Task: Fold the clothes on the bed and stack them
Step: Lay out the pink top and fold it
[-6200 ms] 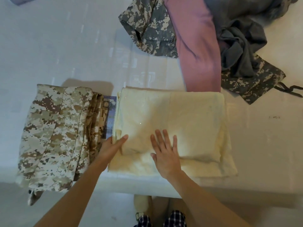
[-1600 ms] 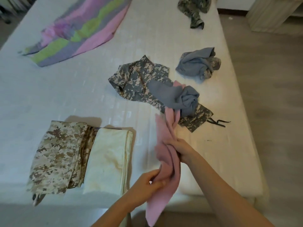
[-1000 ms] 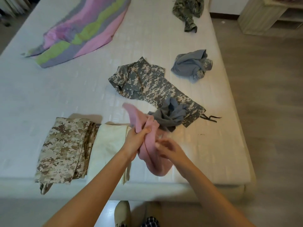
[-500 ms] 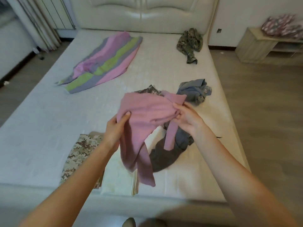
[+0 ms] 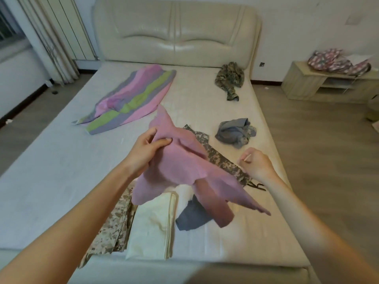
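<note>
The pink garment (image 5: 184, 167) in your left hand (image 5: 147, 152) is soft, matt cloth with a faintly fuzzy nap, over a matt, quilted white mattress (image 5: 61, 171). Behind it the cream headboard (image 5: 176, 37) gleams like glossy padded leather; the floor (image 5: 328, 150) shows matt wood-grain planks.

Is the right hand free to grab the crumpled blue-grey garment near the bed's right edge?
Probably yes. The right hand holds none of the pink garment, which only the left hand grips, and only bare mattress shows between it and the crumpled blue-grey garment.
</note>
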